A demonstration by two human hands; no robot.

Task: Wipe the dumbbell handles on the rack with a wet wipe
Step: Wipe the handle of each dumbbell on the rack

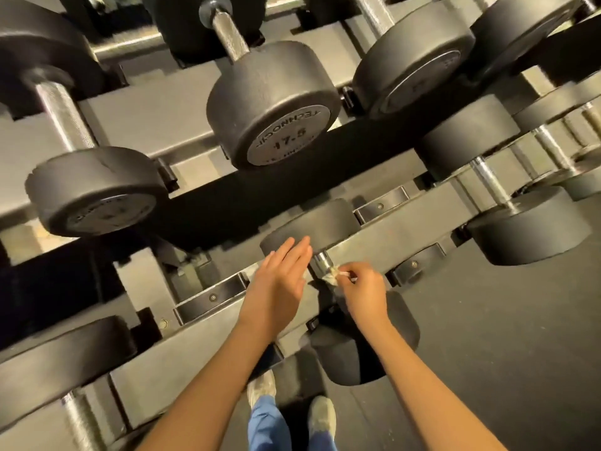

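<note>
We pinch the crumpled wipe (335, 275) in our right hand (362, 292), fingers closed on it, pressing it against the steel handle (322, 260) of a low dumbbell (312, 222) on the rack (195, 346); our left hand (279, 281) hovers flat just beside the handle, fingers straight and together, gripping nothing; above sits a dumbbell marked 17.5 (276, 105).

handle (322, 259): mostly hidden by hands | left dumbbell's (94, 193) label: blurred
</note>
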